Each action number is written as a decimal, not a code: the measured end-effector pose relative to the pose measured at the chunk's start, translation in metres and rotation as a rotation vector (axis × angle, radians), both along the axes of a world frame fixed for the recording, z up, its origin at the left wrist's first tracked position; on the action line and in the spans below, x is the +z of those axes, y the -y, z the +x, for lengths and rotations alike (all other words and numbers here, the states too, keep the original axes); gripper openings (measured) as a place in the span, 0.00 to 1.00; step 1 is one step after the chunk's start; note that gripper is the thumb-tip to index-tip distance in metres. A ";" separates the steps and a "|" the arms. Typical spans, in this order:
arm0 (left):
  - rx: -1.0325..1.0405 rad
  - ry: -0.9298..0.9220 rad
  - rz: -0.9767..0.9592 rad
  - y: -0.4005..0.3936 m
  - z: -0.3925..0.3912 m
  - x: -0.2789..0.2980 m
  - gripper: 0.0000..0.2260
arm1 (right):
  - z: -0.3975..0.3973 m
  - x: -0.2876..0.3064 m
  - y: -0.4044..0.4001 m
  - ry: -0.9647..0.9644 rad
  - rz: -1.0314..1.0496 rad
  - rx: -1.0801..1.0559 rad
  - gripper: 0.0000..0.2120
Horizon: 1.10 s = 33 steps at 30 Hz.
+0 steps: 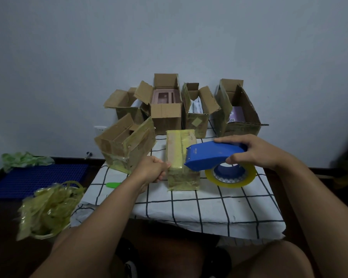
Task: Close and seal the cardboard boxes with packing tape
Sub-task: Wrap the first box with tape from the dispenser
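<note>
Six boxes sit on the surface [209, 207], which has a white cloth with black lines. One closed box [182, 161] is in the middle, wrapped in yellowish tape. Five open boxes [166, 109] stand behind and to the left of it, flaps up. The left hand [153, 169] holds the closed box's left edge, fingers [165, 164] curled and pinching it. The right hand [255, 151] grips one blue tape gun [211, 157], fingers wrapped around it. Its front touches the closed box. One tape roll [232, 177] sits in it. Small writing on the gun is too tiny to read.
</note>
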<state>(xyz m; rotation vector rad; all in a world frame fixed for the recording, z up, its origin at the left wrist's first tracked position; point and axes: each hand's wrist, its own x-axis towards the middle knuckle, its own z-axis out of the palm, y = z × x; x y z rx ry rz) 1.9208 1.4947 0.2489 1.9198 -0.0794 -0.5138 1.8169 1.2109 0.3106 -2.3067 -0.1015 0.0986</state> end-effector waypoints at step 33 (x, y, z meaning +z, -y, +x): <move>-0.364 1.342 0.422 -0.002 0.005 -0.061 0.17 | -0.007 -0.035 -0.024 0.071 0.143 -0.040 0.28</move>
